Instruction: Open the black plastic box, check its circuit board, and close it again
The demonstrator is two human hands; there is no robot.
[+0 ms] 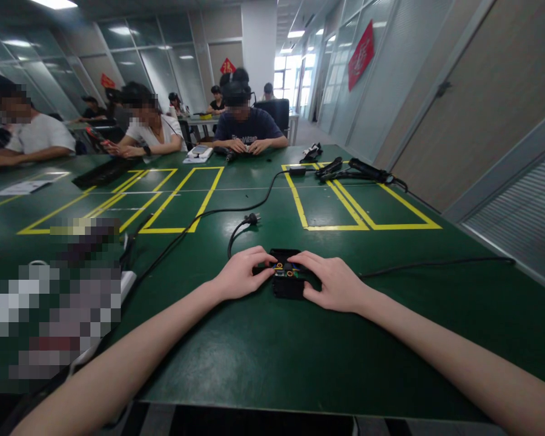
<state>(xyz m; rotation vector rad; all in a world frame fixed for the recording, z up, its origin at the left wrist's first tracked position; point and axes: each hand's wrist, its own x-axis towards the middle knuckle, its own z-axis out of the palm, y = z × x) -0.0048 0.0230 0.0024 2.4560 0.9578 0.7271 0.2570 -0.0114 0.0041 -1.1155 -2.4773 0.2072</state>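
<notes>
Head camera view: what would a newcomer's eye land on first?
Probably the open black case just below the picture's middle, its electronic parts showing between the left hand and right hand. Then the yellow tape outlines on the green table beyond, and the red decoration at upper right.

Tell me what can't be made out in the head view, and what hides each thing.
Head view: fine detail of the circuit board in the black case; too small, partly covered by fingers.
Head view: where the cord of the plug ends; it passes behind the left hand.
Head view: the items at lower left; pixelated blocks cover them.
</notes>
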